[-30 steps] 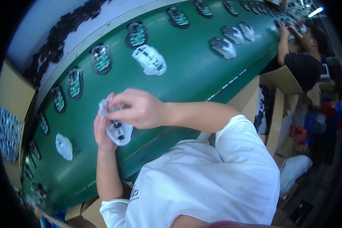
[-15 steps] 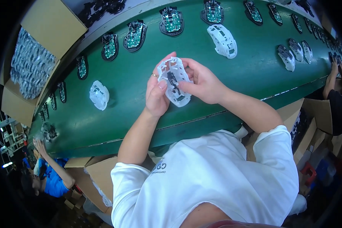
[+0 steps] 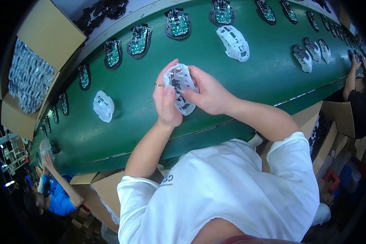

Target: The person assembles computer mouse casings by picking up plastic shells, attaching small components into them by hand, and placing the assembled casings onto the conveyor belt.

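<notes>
Since half a second ago we've rolled the white shell (image 3: 186,81) a bit, so it looks narrower. Our left hand (image 3: 166,103) and right hand (image 3: 210,92) pinch its sides, thumbs over the hollow. That hollow faces up at us, long axis running mostly away, far end leaning left, over the green work surface (image 3: 110,140). Black circuit-board bases (image 3: 177,25) line the far edge.

White with black on the shell (image 3: 180,80) at centre; green across the table (image 3: 264,77); blue on the shirt (image 3: 62,204), lower left.
</notes>
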The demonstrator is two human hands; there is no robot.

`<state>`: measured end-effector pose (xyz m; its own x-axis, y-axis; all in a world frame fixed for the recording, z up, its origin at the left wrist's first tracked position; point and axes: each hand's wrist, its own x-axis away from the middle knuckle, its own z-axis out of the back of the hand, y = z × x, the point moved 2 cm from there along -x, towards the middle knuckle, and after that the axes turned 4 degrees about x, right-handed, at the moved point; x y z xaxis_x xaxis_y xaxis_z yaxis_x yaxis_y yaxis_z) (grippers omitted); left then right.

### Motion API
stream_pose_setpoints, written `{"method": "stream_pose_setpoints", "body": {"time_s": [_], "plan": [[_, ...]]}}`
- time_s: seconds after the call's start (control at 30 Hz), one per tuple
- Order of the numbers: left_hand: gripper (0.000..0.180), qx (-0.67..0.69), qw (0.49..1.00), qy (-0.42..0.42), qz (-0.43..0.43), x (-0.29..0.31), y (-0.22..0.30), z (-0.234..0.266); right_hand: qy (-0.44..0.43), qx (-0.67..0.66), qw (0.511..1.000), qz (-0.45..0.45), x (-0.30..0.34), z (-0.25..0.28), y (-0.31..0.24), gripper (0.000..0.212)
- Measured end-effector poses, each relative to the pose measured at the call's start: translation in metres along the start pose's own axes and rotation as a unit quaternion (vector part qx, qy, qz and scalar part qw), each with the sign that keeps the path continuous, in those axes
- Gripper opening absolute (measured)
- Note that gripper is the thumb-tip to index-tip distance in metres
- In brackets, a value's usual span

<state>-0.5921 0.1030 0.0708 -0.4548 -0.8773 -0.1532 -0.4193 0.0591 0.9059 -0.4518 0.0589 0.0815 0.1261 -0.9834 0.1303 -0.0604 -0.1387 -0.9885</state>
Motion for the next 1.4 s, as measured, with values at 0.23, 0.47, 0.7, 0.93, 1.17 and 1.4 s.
{"method": "stream_pose_setpoints", "body": {"time_s": [0.23, 0.47, 0.7, 0.93, 1.17, 1.4], "plan": [[0.076, 0.081, 0.994, -0.002, 0.079, -0.005, -0.007, 0.012, 0.045, -0.026, 0.998, 0.027, 0.000, -0.004, 0.004, 0.047], [0.067, 0.144, 0.983, -0.017, 0.114, -0.008, -0.006, 0.013, -0.031, -0.099, 0.995, 0.000, 0.000, 0.001, 0.000, 0.043], [0.066, 0.114, 0.988, -0.028, 0.101, -0.006, -0.004, 0.016, -0.027, -0.111, 0.993, -0.020, -0.004, -0.002, 0.001, 0.040], [0.070, 0.099, 0.990, -0.032, 0.098, -0.006, -0.003, 0.019, -0.038, -0.091, 0.995, -0.024, -0.005, -0.001, 0.005, 0.036], [0.069, 0.023, 0.998, -0.016, 0.048, -0.004, 0.005, 0.017, -0.034, -0.106, 0.993, -0.037, -0.005, -0.009, 0.010, 0.039], [0.078, -0.298, 0.946, -0.044, -0.119, 0.000, 0.024, 0.017, 0.159, -0.026, 0.981, 0.106, -0.008, -0.003, -0.001, 0.045]]}}
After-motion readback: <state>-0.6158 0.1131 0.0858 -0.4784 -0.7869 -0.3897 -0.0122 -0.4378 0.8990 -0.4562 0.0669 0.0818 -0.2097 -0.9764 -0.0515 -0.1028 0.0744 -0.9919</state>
